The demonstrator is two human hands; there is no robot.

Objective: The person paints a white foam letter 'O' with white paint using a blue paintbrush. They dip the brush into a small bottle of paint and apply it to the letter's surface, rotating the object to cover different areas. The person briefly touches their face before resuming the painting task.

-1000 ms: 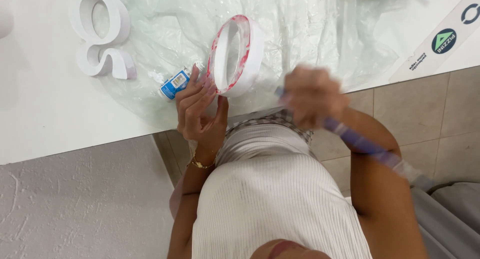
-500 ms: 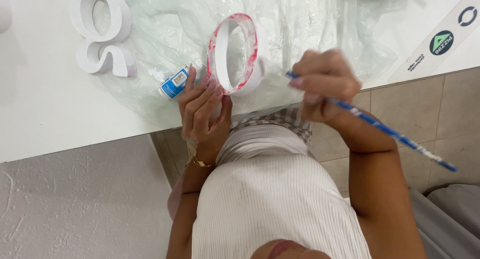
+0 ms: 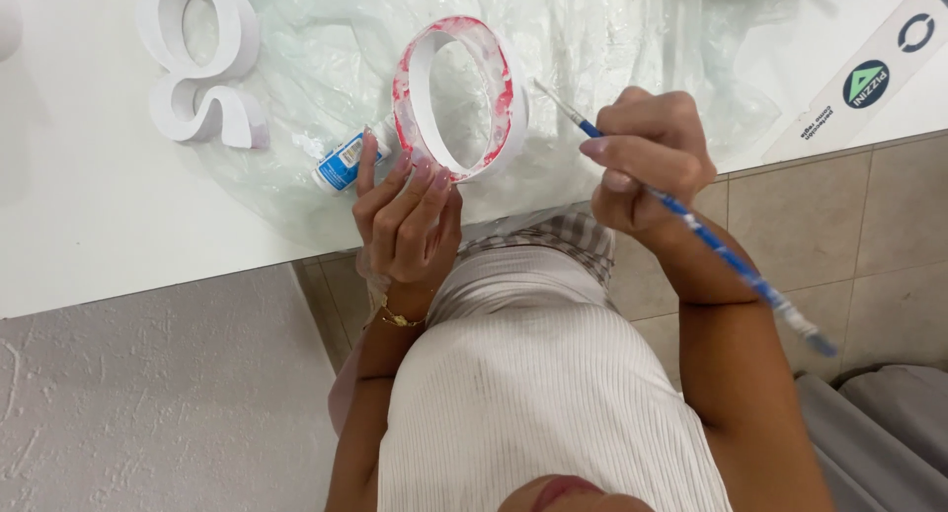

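A white oval ring [image 3: 420,107] stands on edge on a sheet of clear plastic [image 3: 612,38], its rim smeared with red paint. My left hand [image 3: 405,226] holds its lower edge with the fingertips. My right hand [image 3: 652,157] grips a blue-handled paintbrush [image 3: 711,245]. The brush's thin tip points up-left and ends just right of the ring, not touching it. A small blue and white paint tube [image 3: 341,164] lies beside my left fingers.
A white curly letter shape [image 3: 197,68] lies on the white table [image 3: 89,216] at the upper left. A printed white strip [image 3: 869,78] lies at the upper right. Below the table edge are beige floor tiles [image 3: 839,216] and a grey cushion [image 3: 879,433].
My right hand has steadied and moved up toward the ring, the brush tip now pointing at it. The ring has turned to show more of its opening.
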